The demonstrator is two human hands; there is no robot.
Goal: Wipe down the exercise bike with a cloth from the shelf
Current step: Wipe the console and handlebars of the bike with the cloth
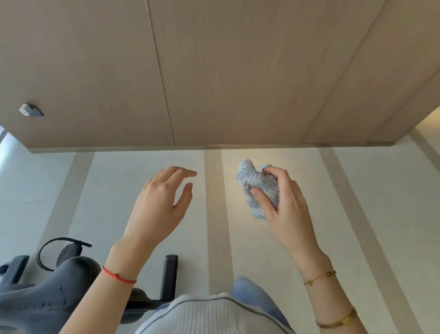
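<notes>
**Entry: cloth in hand, exercise bike at lower left**

Right hand (282, 207): raised before the body, fingers and thumb curled round a bunched pale blue-grey terry cloth (258, 189); cloth held in the air above the floor, well apart from the bike; two gold bracelets (334, 302) on that forearm. Left hand (161, 204): raised beside it, fingers loosely extended, grasping nothing; red string bracelet (118, 277) at the wrist. Exercise bike (43, 292): dark grey saddle, strapped pedal (66, 250) and black base bar (169, 277) at the lower left, partly behind the left forearm. Floor (272, 251): pale tile with tan stripes. Wall (223, 60): light wood panelling; small white fitting (29, 109) at left.
</notes>
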